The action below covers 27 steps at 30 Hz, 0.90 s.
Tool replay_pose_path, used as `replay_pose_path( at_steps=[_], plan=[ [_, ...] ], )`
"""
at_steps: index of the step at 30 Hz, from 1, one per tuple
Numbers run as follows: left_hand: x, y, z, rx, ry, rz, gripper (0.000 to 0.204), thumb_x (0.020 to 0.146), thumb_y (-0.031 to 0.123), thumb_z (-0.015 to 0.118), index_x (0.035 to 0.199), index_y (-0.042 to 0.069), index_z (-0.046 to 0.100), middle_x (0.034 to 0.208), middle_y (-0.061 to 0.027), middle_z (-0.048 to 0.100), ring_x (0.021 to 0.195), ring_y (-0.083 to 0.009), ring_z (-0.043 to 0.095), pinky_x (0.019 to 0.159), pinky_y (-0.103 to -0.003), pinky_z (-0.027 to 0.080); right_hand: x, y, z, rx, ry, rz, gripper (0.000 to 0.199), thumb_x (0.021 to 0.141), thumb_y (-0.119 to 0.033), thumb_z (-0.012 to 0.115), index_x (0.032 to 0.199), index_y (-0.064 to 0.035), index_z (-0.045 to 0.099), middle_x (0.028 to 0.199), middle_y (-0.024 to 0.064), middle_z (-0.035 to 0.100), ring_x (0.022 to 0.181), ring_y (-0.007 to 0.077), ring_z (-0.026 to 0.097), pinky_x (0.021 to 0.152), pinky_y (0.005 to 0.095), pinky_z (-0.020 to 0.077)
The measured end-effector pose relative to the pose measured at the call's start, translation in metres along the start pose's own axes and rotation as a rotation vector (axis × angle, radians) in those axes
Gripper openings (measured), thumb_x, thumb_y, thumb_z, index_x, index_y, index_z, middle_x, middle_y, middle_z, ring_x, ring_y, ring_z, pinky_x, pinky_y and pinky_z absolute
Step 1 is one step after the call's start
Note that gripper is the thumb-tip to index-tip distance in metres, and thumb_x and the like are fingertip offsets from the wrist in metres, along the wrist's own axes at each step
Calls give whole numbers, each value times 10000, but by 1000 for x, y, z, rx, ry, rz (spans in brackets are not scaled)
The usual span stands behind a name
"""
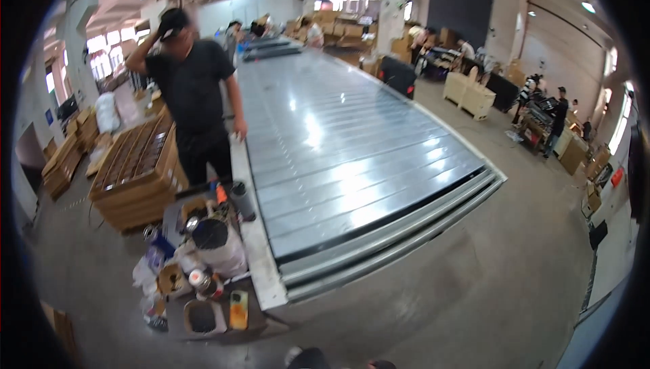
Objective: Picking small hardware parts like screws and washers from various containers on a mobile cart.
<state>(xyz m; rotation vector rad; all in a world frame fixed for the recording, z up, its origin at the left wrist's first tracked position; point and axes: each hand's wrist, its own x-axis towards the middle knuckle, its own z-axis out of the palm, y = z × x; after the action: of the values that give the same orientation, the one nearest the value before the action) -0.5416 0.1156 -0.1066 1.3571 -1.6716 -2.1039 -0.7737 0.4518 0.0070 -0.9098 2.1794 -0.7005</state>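
Neither of my hands shows in the head view. At the lower edge are dark rounded shapes [308,358], perhaps my shoes. Ahead runs a long conveyor table [325,159] with a shiny grey slatted top and metal rollers [393,233] across its near end. Left of that end stands a cluttered side table [254,311]. On it lie a phone in a yellow-orange case [238,309], an open box with dark contents [202,317], a white bag [227,254], a can [205,283] and a small cardboard box [172,279]. A dark cylinder [242,201] stands by the conveyor's side rail.
A person in black [193,91] stands left of the conveyor, one hand raised to a cap, the other by the rail. Behind lies a large divided cardboard carton [139,172]. Wooden crates [469,95] and workers at benches [552,122] are at the right. Dark panels [271,49] lie far along the conveyor.
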Motion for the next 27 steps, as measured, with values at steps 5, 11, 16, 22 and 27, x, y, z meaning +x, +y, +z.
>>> replay_pose_path(
  at_steps=[5, 11, 16, 22, 27],
  plan=[
    [86, 103, 173, 176, -188, 108, 226, 878, 332, 527, 867, 128, 624, 787, -45, 602, 708, -202, 567, 624, -369, 434, -36, 259, -84, 285, 485, 287, 252, 885, -263, 626, 973, -32, 672, 884, 80, 690, 819, 227, 629, 783, 353, 489],
    [205, 192, 366, 333, -267, 168, 230, 873, 326, 544, 937, 126, 638, 858, -69, 625, 778, -221, 584, 685, -386, 452, -121, 396, -65, 419, 437, 822, 276, 919, -330, 555, 953, -73, 649, 785, 25, 632, 719, 152, 518, 671, 333, 444],
    [307, 281, 576, 457, -422, 157, 252, 868, 321, 559, 996, 123, 649, 918, -90, 644, 836, -236, 599, 736, -401, 468, -124, 437, -158, 398, 281, 1148, 290, 933, -334, 523, 972, -93, 679, 794, 24, 647, 735, 134, 516, 668, 337, 438],
    [390, 354, 843, 695, -744, 172, 295, 862, 315, 577, 1067, 121, 662, 989, -115, 667, 905, -254, 617, 797, -418, 486, -1, 363, -379, 631, 414, 1226, 252, 922, -310, 539, 920, -79, 642, 764, 20, 614, 701, 143, 500, 640, 341, 424],
    [454, 392, 1004, 843, -1059, 128, 359, 862, 309, 586, 1147, 99, 646, 1056, -126, 674, 993, -282, 618, 890, -448, 463, 94, 409, -529, 804, 581, 1307, 232, 912, -290, 552, 877, -68, 610, 738, 17, 587, 672, 150, 486, 616, 344, 413]
  ],
)
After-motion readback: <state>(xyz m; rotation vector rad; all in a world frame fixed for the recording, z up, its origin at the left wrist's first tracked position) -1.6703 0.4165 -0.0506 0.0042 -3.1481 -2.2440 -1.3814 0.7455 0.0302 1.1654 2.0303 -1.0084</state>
